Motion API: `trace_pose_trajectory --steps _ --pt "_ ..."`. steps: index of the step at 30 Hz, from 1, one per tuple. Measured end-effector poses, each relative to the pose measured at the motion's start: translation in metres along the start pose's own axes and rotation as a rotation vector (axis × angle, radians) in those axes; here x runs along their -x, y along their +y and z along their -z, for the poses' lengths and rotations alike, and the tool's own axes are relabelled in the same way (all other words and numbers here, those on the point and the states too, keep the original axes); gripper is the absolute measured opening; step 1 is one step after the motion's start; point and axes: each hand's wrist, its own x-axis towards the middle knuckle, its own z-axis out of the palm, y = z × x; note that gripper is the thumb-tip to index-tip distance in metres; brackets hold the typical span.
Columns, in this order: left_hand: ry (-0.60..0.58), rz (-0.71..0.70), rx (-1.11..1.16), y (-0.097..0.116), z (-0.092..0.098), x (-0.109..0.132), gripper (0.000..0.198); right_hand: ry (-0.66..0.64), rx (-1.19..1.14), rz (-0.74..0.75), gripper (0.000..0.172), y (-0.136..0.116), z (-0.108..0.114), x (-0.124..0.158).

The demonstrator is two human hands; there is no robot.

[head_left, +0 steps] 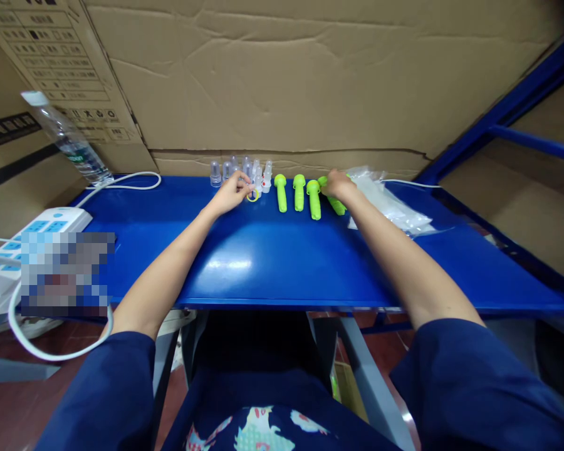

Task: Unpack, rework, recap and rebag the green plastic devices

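On the blue table [272, 263] three green plastic handles [299, 192] lie side by side near the far edge. My right hand [339, 183] rests on a fourth green handle [337, 205] just right of them, fingers closed over its top. My left hand [232, 191] reaches to a small yellow ring [252, 197] and pinches it at the fingertips. Behind that hand stand several small clear cups [230, 169] and white nozzle parts [266, 178] in a row.
Clear plastic bags [390, 203] lie to the right of the handles. A white power strip [32, 235] with its cable sits at the left, beside a leaning water bottle [68, 141]. Cardboard boxes [282, 81] wall the back; a blue frame [512, 119] rises at right.
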Motion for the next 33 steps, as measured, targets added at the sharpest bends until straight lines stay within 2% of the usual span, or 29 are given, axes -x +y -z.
trace_pose_trajectory --steps 2,4,7,9,11,13,15,17,23,29,33 --pt "-0.019 0.022 0.154 0.0 -0.001 -0.002 0.014 -0.003 -0.007 0.042 0.064 0.005 0.0 -0.002" --pt "-0.033 0.017 0.234 0.001 -0.002 -0.003 0.018 0.019 -0.023 0.066 0.058 0.01 0.002 -0.001" --pt "-0.013 0.003 0.31 0.002 -0.005 -0.003 0.025 0.191 -0.093 0.126 0.052 0.018 0.014 0.009" --pt "0.035 -0.011 0.337 0.002 -0.01 -0.003 0.029 0.3 -0.197 0.24 0.054 0.019 0.027 0.025" --pt "0.093 -0.031 0.358 0.003 -0.016 -0.003 0.031 0.239 -0.356 0.388 0.053 0.014 0.04 0.047" --pt "0.138 -0.053 0.379 0.005 -0.023 -0.002 0.032 0.047 -0.512 0.545 0.051 0.004 0.047 0.069" --pt "0.167 -0.067 0.4 0.01 -0.03 0.0 0.034 -0.144 -0.579 0.654 0.05 -0.009 0.048 0.087" --pt "0.17 -0.073 0.418 0.015 -0.035 0.002 0.037 -0.244 -0.613 0.696 0.05 -0.02 0.042 0.097" --pt "0.109 -0.134 0.392 0.025 -0.041 0.008 0.039 -0.25 -0.716 0.658 0.074 -0.034 0.014 0.088" --pt "-0.015 -0.184 0.373 0.02 -0.036 0.009 0.046 -0.254 -0.911 0.764 0.06 -0.031 -0.015 0.075" --pt "-0.03 -0.188 0.379 0.014 -0.034 0.008 0.057 -0.22 -1.034 0.736 0.067 -0.033 -0.03 0.074"
